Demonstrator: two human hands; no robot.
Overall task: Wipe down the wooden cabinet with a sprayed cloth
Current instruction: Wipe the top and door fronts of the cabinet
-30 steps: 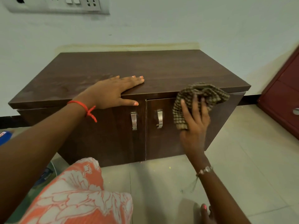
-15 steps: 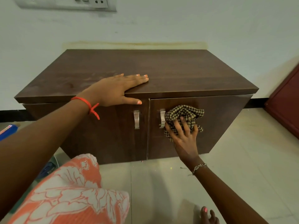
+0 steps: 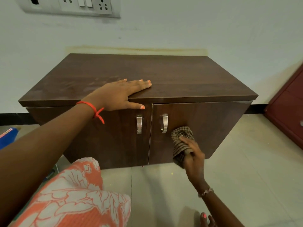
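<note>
Right hand presses cloth

Bare forearms, knotted red thread bracelet on left wrist, slim beaded metal bracelet on right wrist, coral-pink polished fingernails and toenails, orange garment with white floral print over knee

The cabinet is low, dark brown wood grain, standing on the floor against the wall, its flat top overhanging two front doors. Each door carries an upright metal handle beside the centre seam; the right door stands slightly ajar at its top corner. The cloth, brown and cream check, is bunched against the right door's lower part, just beside its handle.
</note>
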